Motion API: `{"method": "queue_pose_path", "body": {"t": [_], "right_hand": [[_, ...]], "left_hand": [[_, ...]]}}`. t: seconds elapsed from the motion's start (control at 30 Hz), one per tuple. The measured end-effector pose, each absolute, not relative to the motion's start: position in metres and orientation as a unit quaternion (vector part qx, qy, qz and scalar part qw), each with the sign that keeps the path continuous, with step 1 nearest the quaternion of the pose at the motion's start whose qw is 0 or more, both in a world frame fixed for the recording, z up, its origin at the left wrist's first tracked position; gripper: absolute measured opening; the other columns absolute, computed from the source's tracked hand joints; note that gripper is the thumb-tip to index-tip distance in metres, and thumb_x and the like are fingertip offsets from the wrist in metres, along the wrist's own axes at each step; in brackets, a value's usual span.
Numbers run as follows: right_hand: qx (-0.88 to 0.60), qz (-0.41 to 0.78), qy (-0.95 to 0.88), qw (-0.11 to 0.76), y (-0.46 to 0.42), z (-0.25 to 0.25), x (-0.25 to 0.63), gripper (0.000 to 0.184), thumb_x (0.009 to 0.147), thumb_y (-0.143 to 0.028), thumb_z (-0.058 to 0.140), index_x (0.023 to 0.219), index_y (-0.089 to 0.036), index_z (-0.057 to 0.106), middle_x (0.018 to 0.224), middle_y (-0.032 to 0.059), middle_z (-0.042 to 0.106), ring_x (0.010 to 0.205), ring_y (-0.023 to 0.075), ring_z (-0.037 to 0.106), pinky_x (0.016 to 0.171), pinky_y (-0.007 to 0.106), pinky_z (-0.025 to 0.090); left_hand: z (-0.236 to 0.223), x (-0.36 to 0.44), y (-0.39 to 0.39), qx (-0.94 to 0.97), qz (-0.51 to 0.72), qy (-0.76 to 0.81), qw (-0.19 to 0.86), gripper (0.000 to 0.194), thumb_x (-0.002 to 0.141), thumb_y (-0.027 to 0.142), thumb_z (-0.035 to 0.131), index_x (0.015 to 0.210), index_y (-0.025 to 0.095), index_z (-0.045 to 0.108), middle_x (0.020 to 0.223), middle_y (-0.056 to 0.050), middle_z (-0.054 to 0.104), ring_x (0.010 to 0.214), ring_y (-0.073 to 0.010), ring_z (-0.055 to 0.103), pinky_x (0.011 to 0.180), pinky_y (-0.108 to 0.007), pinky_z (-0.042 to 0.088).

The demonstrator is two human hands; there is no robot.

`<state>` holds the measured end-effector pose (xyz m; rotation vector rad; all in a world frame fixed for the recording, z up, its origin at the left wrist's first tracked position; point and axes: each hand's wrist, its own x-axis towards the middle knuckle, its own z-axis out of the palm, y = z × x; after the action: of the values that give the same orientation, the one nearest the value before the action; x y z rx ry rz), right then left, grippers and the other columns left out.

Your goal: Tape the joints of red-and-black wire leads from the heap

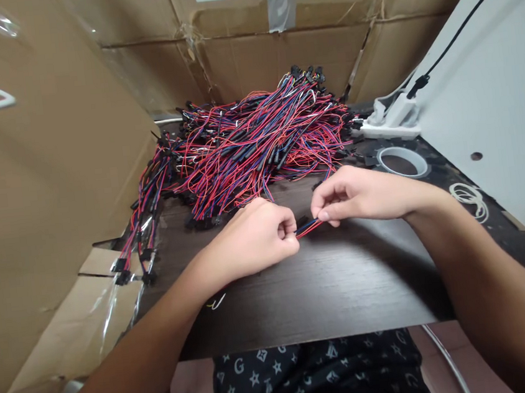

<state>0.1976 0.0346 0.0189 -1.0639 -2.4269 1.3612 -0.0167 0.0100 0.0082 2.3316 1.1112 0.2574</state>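
Note:
A short stretch of red and blue wires (pixel 307 228) spans the gap between my two hands, above the dark tabletop. My left hand (pixel 266 230) is closed around its left end, fingers curled in. At the other end my right hand (pixel 342 197) pinches the wires between thumb and fingers. White and yellow wire ends (pixel 217 301) poke out below my left wrist. Just beyond my hands lies a large heap of red and blue wire harnesses (pixel 256 141) with black connectors and sleeves. Whatever sits inside my closed fingers is hidden.
More wire harnesses (pixel 150 196) hang over the table's left edge by a cardboard sheet (pixel 96 264). On the right are a tape roll (pixel 403 161), a white power strip (pixel 391 128) and a coiled pale cord (pixel 469 201). Cardboard boxes (pixel 239 61) wall the back.

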Motion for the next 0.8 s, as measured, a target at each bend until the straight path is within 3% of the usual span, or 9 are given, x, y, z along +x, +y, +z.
{"method": "queue_pose_path", "body": {"t": [0.17, 0.8], "right_hand": [[-0.358, 0.438, -0.821, 0.084, 0.037, 0.029, 0.216, 0.02, 0.083, -0.03, 0.055, 0.076, -0.013, 0.063, 0.062, 0.0001, 0.058, 0.058, 0.0101, 0.05, 0.056, 0.023, 0.038], [-0.438, 0.378, -0.806, 0.126, 0.034, 0.041, 0.249, 0.026, 0.081, -0.038, 0.061, 0.075, -0.014, 0.068, 0.061, 0.0015, 0.059, 0.056, 0.0107, 0.051, 0.052, 0.023, 0.038]], "left_hand": [[0.012, -0.02, 0.012, 0.866, 0.096, 0.401, 0.282, 0.01, 0.067, 0.014, 0.051, 0.06, 0.015, 0.059, 0.057, 0.002, 0.054, 0.056, -0.0099, 0.045, 0.056, -0.023, 0.031], [0.012, -0.024, 0.017, 0.853, 0.015, 0.401, 0.335, 0.007, 0.062, 0.014, 0.048, 0.056, 0.016, 0.052, 0.053, 0.003, 0.047, 0.053, -0.0094, 0.042, 0.052, -0.023, 0.028]]}}
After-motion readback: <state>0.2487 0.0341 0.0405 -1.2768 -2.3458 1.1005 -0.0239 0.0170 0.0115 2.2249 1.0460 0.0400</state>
